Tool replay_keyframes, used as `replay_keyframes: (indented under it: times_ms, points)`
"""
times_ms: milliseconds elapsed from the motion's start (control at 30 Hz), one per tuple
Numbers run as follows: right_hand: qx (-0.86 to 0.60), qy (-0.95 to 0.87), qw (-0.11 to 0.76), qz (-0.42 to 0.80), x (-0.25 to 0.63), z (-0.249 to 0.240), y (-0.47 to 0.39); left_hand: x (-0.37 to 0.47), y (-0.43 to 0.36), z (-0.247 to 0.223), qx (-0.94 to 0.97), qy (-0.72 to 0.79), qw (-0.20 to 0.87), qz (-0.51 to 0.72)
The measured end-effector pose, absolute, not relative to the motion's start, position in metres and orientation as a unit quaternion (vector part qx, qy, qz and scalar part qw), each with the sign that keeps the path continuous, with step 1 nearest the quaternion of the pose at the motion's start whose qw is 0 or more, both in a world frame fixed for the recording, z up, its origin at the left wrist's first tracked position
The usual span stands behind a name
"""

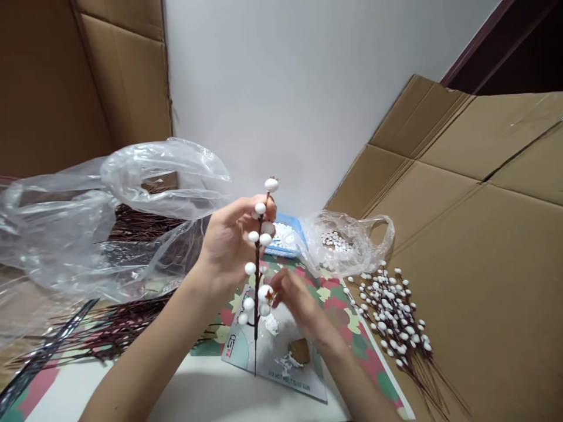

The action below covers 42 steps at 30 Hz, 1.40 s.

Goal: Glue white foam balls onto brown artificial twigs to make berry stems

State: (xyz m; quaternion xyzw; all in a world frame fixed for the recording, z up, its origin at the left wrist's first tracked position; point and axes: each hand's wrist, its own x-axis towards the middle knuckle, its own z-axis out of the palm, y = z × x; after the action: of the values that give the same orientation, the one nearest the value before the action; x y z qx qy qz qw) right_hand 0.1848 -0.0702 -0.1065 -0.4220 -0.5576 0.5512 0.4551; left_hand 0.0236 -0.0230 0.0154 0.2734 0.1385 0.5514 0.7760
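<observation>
My left hand [229,234] pinches the upper part of a dark brown artificial berry stem [257,269], which hangs upright in front of me. White oval berries sit along both sides of the stem, with one white berry [271,185] at its tip. Lower down, the curled fingers of my right hand [292,293] close at a white berry that has a small brown star-shaped cap [268,296]; the exact contact is partly hidden. Below the hands lies a printed board [290,378] bearing smears of white paste [271,323] and a small brown cardboard piece [299,351].
A blue basket [288,254] of white berries stands behind my hands, beside a clear plastic bag [382,234] with more. Finished-looking berry stems [396,310] are bunched at right. Bare brown stems [118,328] and a big plastic bag [162,164] occupy the left. Cardboard walls [484,234] flank the table.
</observation>
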Motion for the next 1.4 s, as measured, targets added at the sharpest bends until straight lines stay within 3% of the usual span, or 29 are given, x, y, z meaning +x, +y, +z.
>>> replay_keyframes:
  times_ms: [100, 267, 400, 533, 600, 667, 700, 800, 967, 1133, 1400]
  points:
    - [-0.377, -0.508, 0.434, 0.642, 0.167, -0.137, -0.098, 0.019, -0.018, 0.018, 0.226, 0.151, 0.762, 0.588]
    - [-0.356, -0.463, 0.525, 0.619, 0.144, -0.147, -0.126, 0.018, -0.012, 0.016, 0.184, 0.160, 0.740, 0.627]
    - [-0.417, -0.462, 0.629, 0.465, 0.160, -0.139, -0.146, 0.038, -0.017, 0.002, 0.234, 0.156, 0.738, 0.613]
    - [-0.550, -0.400, 0.713, 0.171, 0.235, -0.124, -0.186, 0.079, -0.043, -0.028, 0.289, 0.226, 0.817, 0.445]
    - [-0.639, -0.379, 0.669, 0.010, 0.287, -0.113, -0.214, 0.097, -0.063, -0.041, 0.315, 0.235, 0.866, 0.310]
    - [-0.746, -0.385, 0.533, -0.109, 0.336, -0.102, -0.241, 0.106, -0.082, -0.049, 0.311, 0.192, 0.903, 0.226]
    - [-0.791, -0.397, 0.444, -0.142, 0.357, -0.098, -0.250, 0.108, -0.090, -0.050, 0.303, 0.155, 0.918, 0.205]
    - [-0.819, -0.406, 0.376, -0.154, 0.400, -0.098, -0.257, 0.100, -0.111, -0.043, 0.317, 0.056, 0.925, 0.202]
    - [-0.843, -0.423, 0.301, -0.136, 0.427, -0.128, -0.224, 0.070, -0.134, -0.027, 0.434, -0.015, 0.858, 0.274]
    - [-0.863, -0.426, 0.248, -0.114, 0.434, -0.147, -0.210, 0.043, -0.144, -0.030, 0.481, 0.012, 0.795, 0.369]
    - [-0.840, -0.431, 0.292, -0.154, 0.429, -0.142, -0.232, 0.025, -0.158, -0.057, 0.557, 0.094, 0.734, 0.377]
